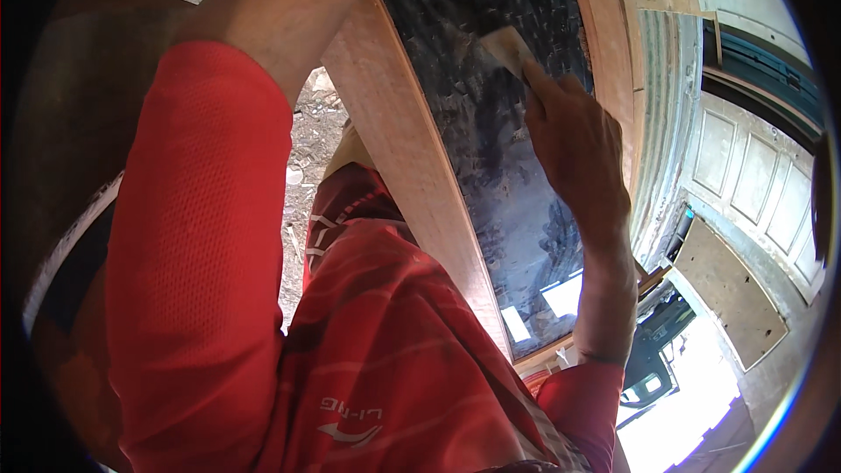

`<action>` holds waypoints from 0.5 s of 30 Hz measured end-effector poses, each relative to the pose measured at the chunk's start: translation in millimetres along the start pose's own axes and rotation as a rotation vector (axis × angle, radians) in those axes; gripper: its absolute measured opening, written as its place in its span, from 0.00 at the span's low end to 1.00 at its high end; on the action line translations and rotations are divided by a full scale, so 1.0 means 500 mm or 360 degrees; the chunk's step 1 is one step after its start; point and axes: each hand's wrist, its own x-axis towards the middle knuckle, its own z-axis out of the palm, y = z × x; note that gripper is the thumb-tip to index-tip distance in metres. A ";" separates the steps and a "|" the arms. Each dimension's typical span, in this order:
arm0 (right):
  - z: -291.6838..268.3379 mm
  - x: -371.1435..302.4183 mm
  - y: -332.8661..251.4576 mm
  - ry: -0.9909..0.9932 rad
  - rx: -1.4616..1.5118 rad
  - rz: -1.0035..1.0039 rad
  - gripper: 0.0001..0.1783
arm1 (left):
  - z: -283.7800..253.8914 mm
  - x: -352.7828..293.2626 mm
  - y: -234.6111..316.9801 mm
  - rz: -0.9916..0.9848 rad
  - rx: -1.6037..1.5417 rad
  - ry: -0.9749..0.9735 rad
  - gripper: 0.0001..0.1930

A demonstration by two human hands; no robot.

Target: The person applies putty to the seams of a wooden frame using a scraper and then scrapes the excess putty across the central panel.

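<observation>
My right hand (574,136) is closed around a putty knife (506,45). Its pale, flat blade lies against a dark, glossy panel (499,166), or just over it; which one I cannot tell. Cloudy streaks and smears mark the panel, and bright patches reflect near its lower end. A light brown wooden frame (412,149) borders the panel along its long sides. My left forearm (280,9) reaches across the upper left and leaves the picture at the top, so my left hand is out of sight.
Rough ground with debris (302,175) shows left of the frame. To the right stand corrugated sheeting (661,114), a pale panelled door (749,166) and a leaning brown board (731,293). A dark vehicle (653,355) is visible through a bright opening at lower right.
</observation>
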 end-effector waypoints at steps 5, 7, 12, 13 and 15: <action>0.031 0.098 -0.013 0.0261 0.0033 -0.0123 0.20 | 0.002 -0.007 -0.027 0.0002 0.0037 -0.0017 0.33; 0.031 0.068 -0.008 0.0317 0.0043 -0.0239 0.19 | 0.004 -0.010 -0.030 -0.0001 0.0044 -0.0025 0.33; 0.023 -0.017 0.004 0.0084 0.0024 -0.0015 0.18 | 0.001 0.011 -0.005 0.0037 0.0054 -0.0032 0.33; 0.027 -0.010 0.004 0.0157 0.0049 -0.0049 0.19 | 0.000 0.013 -0.007 0.0034 0.0056 -0.0033 0.33; 0.022 0.026 -0.003 0.0163 0.0048 -0.0147 0.20 | 0.001 0.004 -0.020 0.0021 0.0068 -0.0037 0.33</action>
